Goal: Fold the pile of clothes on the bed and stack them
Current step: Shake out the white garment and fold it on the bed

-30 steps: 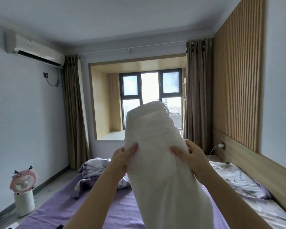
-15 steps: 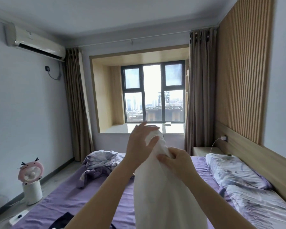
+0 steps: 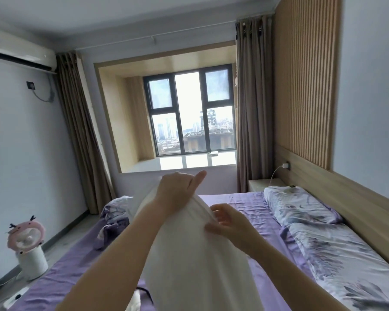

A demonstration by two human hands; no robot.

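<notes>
At frame centre, above the purple bed, the left hand grips the top of a white garment; the right hand pinches its edge. A loose pinch could let it slump and crease.

Open purple bed surface right of raised white garment, toward pillows. Crumpled clothes pile blocks far left. Headboard walls right edge. Fan on floor beside left edge.
</notes>
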